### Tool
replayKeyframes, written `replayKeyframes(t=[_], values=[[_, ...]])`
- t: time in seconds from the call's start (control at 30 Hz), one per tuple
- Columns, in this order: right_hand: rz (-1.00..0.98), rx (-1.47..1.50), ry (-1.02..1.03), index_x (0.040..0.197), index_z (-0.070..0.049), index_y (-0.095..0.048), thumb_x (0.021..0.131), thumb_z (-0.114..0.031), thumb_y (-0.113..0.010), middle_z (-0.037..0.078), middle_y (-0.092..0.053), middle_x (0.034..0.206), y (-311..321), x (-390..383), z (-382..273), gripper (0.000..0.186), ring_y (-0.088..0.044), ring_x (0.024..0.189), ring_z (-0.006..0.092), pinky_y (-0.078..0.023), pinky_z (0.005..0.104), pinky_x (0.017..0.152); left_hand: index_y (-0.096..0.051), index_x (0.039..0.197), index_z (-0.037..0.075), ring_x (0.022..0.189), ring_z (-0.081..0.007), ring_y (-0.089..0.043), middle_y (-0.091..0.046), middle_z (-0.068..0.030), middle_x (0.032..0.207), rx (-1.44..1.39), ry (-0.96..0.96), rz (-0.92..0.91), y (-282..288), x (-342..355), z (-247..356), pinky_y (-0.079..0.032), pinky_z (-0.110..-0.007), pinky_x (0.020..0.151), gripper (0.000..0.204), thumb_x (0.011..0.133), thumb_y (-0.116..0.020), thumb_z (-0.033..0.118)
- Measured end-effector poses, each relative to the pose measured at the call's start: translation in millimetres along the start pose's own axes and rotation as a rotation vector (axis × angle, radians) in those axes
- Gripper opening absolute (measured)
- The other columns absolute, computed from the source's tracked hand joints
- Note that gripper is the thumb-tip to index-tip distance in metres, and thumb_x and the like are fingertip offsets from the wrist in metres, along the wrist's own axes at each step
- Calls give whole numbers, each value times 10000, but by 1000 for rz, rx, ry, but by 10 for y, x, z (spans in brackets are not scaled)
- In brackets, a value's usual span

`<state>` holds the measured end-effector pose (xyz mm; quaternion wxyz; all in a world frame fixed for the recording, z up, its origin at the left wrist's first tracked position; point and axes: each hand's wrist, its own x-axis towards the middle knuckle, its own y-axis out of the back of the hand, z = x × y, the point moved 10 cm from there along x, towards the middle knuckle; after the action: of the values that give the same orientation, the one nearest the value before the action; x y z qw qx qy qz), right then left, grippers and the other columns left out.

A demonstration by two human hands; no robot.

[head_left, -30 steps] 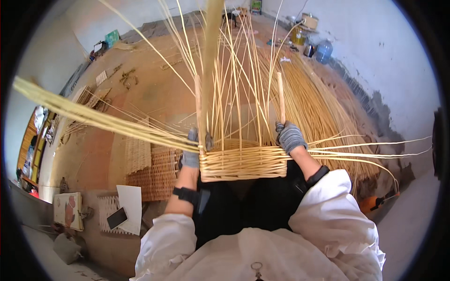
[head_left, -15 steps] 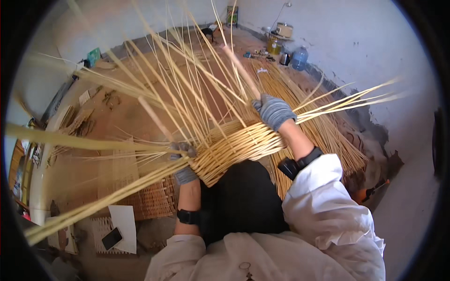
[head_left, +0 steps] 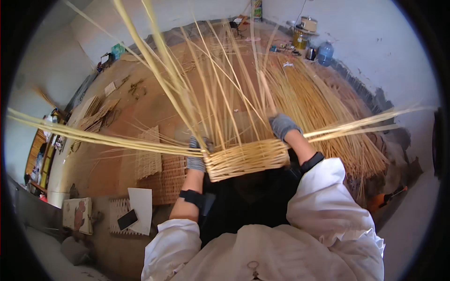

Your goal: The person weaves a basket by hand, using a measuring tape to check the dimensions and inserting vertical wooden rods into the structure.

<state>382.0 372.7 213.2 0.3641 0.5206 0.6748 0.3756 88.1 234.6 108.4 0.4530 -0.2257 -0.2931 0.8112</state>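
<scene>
A half-woven wicker basket (head_left: 247, 160) lies across my lap, its pale woven side facing me. Long loose rods (head_left: 219, 89) stand up from it, and bundles of rods stick out to the left (head_left: 108, 139) and right (head_left: 356, 124). My left hand (head_left: 196, 157), in a grey knit glove, is closed round the basket's left end, partly hidden by the rods. Also gloved in grey, my right hand (head_left: 284, 125) grips the far right corner, its fingertips out of sight. A thick peeled stick (head_left: 268, 92) rises beside the right hand.
A big heap of loose rods (head_left: 323, 122) covers the floor at right. Flat woven panels (head_left: 166, 180) lie at left, near a phone (head_left: 127, 219) on white sheets. A blue water bottle (head_left: 325, 54), a kettle (head_left: 311, 54) and a pot (head_left: 308, 24) stand by the far wall.
The basket has turned from a slant to nearly level, its right end coming down. The thick rods at left have swung upward. Both hands have kept their hold.
</scene>
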Motion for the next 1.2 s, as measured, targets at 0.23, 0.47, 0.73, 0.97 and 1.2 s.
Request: replayKeyframes(t=[0.23, 0.47, 0.73, 0.97, 1.2], values=[[293, -172, 392, 1320, 17, -350, 720, -468, -650, 248, -441, 1272, 193, -853, -79, 828, -409, 1196, 379, -337, 407, 1006, -456, 1187, 15, 1029, -238, -526, -518, -149, 1159, 1098, -885, -342, -1102, -1517, 428, -414, -357, 888, 590, 710, -746, 205], [-79, -458, 744, 1179, 11, -473, 556, -480, -751, 179, -517, 1124, -687, -1146, -573, 840, -525, 1046, 325, -395, 426, 897, -359, 1343, 88, 1150, -297, -417, -452, -144, 1228, 2319, -613, -632, -1426, -1078, -653, -254, -548, 955, 864, 658, -670, 511], [-48, -450, 860, 1113, -25, -515, 611, -359, -762, 161, -538, 1123, -589, -1267, -710, 652, -546, 1013, 342, -416, 429, 902, -418, 1280, 85, 1034, -293, -494, -530, -132, 1064, 2065, -822, -503, -1458, -1312, -363, -319, -483, 910, 818, 658, -658, 560], [-63, 87, 676, 949, -68, -639, 779, -313, -654, 137, -637, 834, -244, -1547, -1376, 298, -627, 804, 292, -476, 415, 754, -479, 1155, 8, 973, -223, -566, -562, -125, 1089, 173, -410, -124, -502, -1000, 74, -473, -370, 820, 502, 737, -716, 152], [223, -457, 812, 722, -59, -589, 862, -367, -526, 152, -597, 653, -660, -1350, -2480, 344, -613, 660, 342, -488, 413, 598, -488, 1160, 9, 970, -247, -570, -551, -136, 1071, 528, -532, 149, -152, -782, -262, -458, -341, 863, 617, 629, -776, 136]])
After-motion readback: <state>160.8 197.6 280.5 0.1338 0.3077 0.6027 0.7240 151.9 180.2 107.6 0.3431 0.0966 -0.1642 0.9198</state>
